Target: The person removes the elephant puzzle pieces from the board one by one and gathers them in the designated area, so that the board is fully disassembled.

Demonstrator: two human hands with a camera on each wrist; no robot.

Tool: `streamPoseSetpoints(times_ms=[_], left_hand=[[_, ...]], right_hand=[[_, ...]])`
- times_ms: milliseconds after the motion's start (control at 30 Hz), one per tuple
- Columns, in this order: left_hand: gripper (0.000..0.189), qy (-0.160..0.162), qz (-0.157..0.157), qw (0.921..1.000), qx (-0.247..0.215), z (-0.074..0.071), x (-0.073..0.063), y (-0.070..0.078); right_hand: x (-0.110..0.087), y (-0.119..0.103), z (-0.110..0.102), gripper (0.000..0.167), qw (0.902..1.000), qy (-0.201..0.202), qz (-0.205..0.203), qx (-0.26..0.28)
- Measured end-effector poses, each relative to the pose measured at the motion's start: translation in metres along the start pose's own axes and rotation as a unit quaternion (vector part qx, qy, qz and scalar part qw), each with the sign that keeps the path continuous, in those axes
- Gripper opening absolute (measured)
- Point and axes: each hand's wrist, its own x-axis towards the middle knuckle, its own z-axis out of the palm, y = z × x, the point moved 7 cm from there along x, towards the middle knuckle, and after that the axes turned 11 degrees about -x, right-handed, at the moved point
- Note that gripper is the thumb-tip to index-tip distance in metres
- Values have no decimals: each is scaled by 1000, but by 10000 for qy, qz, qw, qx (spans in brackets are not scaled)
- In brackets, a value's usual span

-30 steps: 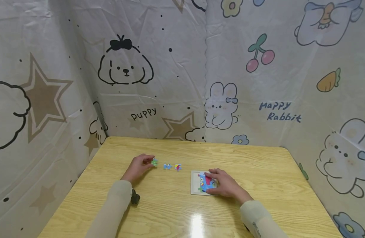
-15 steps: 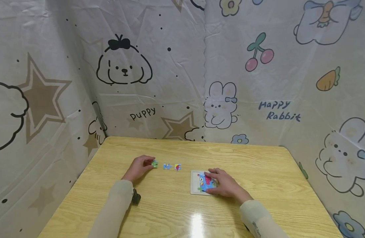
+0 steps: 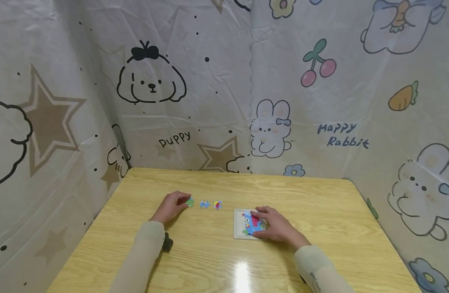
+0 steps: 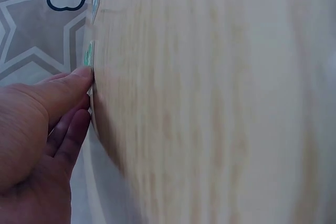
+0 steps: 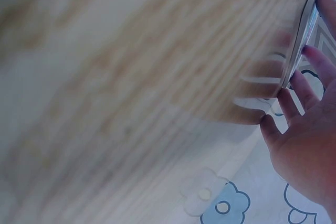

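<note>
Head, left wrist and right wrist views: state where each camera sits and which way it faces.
Head: on the person's head, facing forward and down at the table; left hand, right hand and sleeves show.
Left wrist: on that wrist, facing along the tabletop; left hand pinches a green puzzle piece.
Right wrist: on that wrist, facing along the tabletop; right hand touches the puzzle tray.
Head and left wrist share the green puzzle piece.
</note>
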Motion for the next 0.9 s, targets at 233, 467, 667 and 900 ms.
streamPoseSetpoints(times_ms=[233, 467, 667, 900], left_hand=[[37, -47, -71, 9999, 103, 1, 0, -2], [37, 5, 9, 9998, 175, 0, -1, 0], [40, -14, -26, 9998, 195, 0, -2, 4], [43, 20, 134, 9999, 76, 6, -1, 25]], right_hand=[[0, -1, -1, 77, 10000, -31, 19, 7], [2, -2, -1, 76, 10000, -19, -1, 33], [3, 0, 2, 77, 10000, -29, -17, 27], [4, 2, 2, 77, 10000, -16, -3, -18]])
